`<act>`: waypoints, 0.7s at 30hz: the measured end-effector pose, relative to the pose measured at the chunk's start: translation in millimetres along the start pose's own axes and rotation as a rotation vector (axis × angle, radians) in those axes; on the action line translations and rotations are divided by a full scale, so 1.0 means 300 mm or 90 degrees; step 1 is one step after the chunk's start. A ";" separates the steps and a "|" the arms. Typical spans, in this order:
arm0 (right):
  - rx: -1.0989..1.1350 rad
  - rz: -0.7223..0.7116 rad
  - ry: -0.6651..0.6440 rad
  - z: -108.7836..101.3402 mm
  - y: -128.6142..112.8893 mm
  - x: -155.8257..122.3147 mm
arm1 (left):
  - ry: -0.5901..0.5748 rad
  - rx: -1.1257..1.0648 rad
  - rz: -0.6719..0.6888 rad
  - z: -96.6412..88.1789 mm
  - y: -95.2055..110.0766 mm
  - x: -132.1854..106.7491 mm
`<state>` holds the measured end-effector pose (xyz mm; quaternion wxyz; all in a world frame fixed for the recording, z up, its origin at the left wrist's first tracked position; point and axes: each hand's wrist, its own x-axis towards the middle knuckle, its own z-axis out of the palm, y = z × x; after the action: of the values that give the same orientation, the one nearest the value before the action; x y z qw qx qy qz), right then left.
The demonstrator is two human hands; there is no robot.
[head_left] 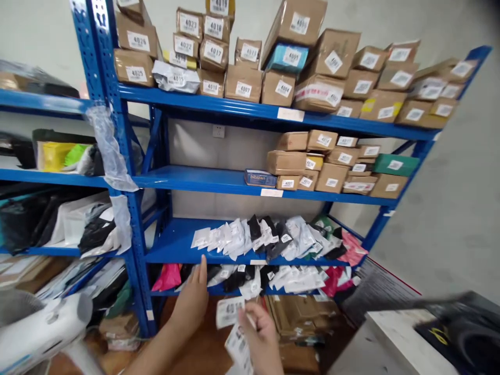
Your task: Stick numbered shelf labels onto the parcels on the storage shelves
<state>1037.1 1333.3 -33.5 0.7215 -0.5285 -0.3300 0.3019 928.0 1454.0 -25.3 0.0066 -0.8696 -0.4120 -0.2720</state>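
My left hand (pixel 194 296) reaches forward with its fingers stretched out, holding nothing that I can see. Its fingertips are near the front edge of the blue shelf (pixel 167 255), just below a row of small white packets (pixel 219 237). Lower and to the right, my right hand (pixel 261 333) pinches a strip of white printed labels (pixel 236 341) between thumb and fingers. The top label (pixel 229 311) bears a large number, partly readable as 40. The strip hangs down past the bottom of the view.
Numbered cardboard boxes (pixel 244 83) line the top shelf, with more boxes (pixel 330 177) on the one below. Several bagged parcels (pixel 300 278) lie on the lowest shelf. A white fan (pixel 47 330) stands at lower left, a pale-topped counter (pixel 402 333) at lower right.
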 end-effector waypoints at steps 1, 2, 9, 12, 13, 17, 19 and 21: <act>0.001 0.011 -0.038 0.022 0.019 0.033 | -0.013 0.034 0.006 0.031 -0.005 0.053; -0.017 0.015 -0.069 0.048 0.038 0.066 | -0.025 0.053 0.030 0.055 -0.005 0.102; -0.277 -0.053 -0.024 0.161 0.077 0.309 | -0.040 0.095 0.075 0.089 -0.007 0.316; -0.252 -0.079 0.036 0.143 0.046 0.385 | -0.014 -0.080 -0.014 0.079 -0.069 0.387; -0.220 -0.075 0.055 0.138 0.032 0.405 | -0.004 -0.208 -0.052 0.078 -0.091 0.408; -0.068 -0.095 0.136 0.154 -0.022 0.468 | -0.134 -0.759 -0.101 0.101 -0.126 0.446; -0.039 -0.148 0.204 0.181 -0.035 0.487 | -0.241 -0.937 -0.055 0.121 -0.107 0.435; -0.039 -0.197 0.254 0.201 -0.030 0.501 | -0.299 -1.041 -0.051 0.141 -0.080 0.420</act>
<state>1079.9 1482.9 12.3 0.7936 -0.5425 -0.2671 0.0677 995.1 1569.6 -6.0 -0.7189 -0.6195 -0.1071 -0.2965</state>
